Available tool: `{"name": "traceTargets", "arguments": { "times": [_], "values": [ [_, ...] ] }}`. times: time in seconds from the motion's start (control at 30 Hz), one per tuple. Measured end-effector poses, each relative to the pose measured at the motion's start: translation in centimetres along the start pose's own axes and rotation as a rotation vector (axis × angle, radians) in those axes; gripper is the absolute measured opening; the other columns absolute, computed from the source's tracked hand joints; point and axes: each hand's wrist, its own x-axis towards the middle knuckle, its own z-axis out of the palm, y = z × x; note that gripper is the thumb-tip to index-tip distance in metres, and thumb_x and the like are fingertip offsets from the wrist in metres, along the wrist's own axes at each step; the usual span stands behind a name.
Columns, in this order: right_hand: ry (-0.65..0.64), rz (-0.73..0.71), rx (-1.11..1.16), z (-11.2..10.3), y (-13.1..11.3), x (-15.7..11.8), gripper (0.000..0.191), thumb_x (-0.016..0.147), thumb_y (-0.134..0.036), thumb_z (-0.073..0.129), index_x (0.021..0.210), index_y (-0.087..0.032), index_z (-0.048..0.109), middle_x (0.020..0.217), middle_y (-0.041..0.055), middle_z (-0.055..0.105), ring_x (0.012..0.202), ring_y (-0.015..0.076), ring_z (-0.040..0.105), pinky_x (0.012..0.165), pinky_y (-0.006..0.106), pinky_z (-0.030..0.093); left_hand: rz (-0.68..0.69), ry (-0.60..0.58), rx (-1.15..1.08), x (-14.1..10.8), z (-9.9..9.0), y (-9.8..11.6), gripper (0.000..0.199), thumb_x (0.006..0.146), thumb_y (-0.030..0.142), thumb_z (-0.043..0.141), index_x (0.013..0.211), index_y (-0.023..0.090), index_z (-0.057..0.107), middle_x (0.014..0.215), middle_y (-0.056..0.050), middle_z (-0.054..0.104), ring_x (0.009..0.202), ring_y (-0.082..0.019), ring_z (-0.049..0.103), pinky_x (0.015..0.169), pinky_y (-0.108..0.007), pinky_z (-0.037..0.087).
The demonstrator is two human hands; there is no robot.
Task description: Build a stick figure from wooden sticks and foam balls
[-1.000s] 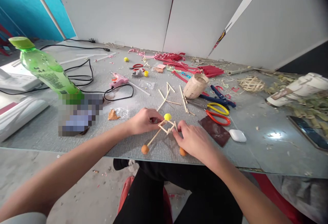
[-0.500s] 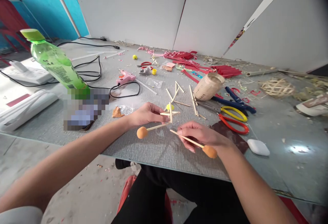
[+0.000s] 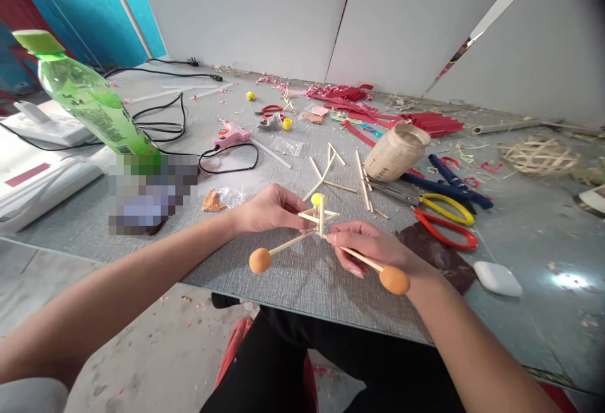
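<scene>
Pinched in my left hand (image 3: pixel 275 209) is a small frame of thin sticks (image 3: pixel 322 214) with a yellow ball (image 3: pixel 319 200) at its top. From the frame's lower end a stick runs left to an orange ball (image 3: pixel 259 260). My right hand (image 3: pixel 363 243) is closed on another stick, which has an orange ball (image 3: pixel 394 280) at its right end. The tip of that stick meets or nearly meets the frame's lower end; fingertips partly hide the spot.
Loose sticks (image 3: pixel 363 180), a jar (image 3: pixel 397 151), scissors (image 3: pixel 447 227) and blue-handled pliers (image 3: pixel 456 183) lie beyond my right hand. A pink glue gun (image 3: pixel 231 133) and green bottle (image 3: pixel 94 101) are at the left. A white case (image 3: pixel 498 279) sits at right.
The right stick's tip has moved up to the lower end of the frame, closing the gap. The camera view has shifted slightly.
</scene>
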Motion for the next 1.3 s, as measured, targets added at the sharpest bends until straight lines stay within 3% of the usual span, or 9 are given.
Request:
{"name": "traceTargets", "arguments": {
  "times": [0.2, 0.4, 0.7, 0.9, 1.3],
  "values": [
    [-0.003, -0.043, -0.024, 0.0, 0.6, 0.0, 0.041, 0.096, -0.046, 0.063, 0.065, -0.022, 0.051, 0.047, -0.0054, 0.053, 0.042, 0.0074, 0.04, 0.046, 0.024, 0.031, 0.025, 0.015, 0.012, -0.1, 0.0, -0.5, 0.016, 0.068, 0.024, 0.085, 0.082, 0.015, 0.081, 0.071, 0.0, 0.075, 0.062, -0.009, 0.065, 0.058, -0.019, 0.051],
    [0.082, -0.08, -0.084, 0.8, 0.8, -0.2, 0.042, 0.097, -0.049, 0.062, 0.067, -0.022, 0.048, 0.048, -0.0058, 0.054, 0.042, 0.0075, 0.041, 0.045, 0.024, 0.028, 0.081, 0.052, 0.014, -0.4, 0.3, -0.6, 0.021, 0.07, 0.028, 0.087, 0.085, 0.014, 0.081, 0.075, -0.003, 0.077, 0.064, -0.011, 0.066, 0.061, -0.021, 0.053],
    [0.162, -0.099, -0.145, 1.4, 1.3, -0.1, 0.033, 0.096, -0.047, 0.065, 0.078, -0.022, 0.053, 0.053, -0.0066, 0.055, 0.046, 0.0088, 0.047, 0.048, 0.023, 0.034, 0.277, 0.151, 0.306, -1.0, -0.1, -0.5, 0.02, 0.078, 0.034, 0.085, 0.083, 0.014, 0.081, 0.065, 0.0, 0.069, 0.053, -0.006, 0.048, 0.048, -0.019, 0.037],
    [0.199, -0.183, -0.223, 1.8, 1.5, -0.1, 0.029, 0.099, -0.045, 0.062, 0.083, -0.022, 0.055, 0.061, -0.0048, 0.057, 0.053, 0.0106, 0.052, 0.051, 0.024, 0.041, 0.476, 0.18, 0.479, -1.4, -0.4, 0.0, 0.011, 0.082, 0.029, 0.081, 0.082, 0.018, 0.08, 0.073, -0.003, 0.073, 0.058, -0.008, 0.054, 0.055, -0.021, 0.043],
    [0.228, -0.176, -0.253, 1.9, 1.7, -0.2, 0.036, 0.1, -0.052, 0.062, 0.084, -0.021, 0.055, 0.064, -0.0031, 0.059, 0.057, 0.0119, 0.055, 0.055, 0.025, 0.043, 0.59, 0.168, 0.543, -1.6, -0.5, 0.3, 0.007, 0.088, 0.024, 0.077, 0.085, 0.018, 0.08, 0.072, -0.003, 0.072, 0.062, -0.01, 0.058, 0.058, -0.024, 0.047]
  ]
}}
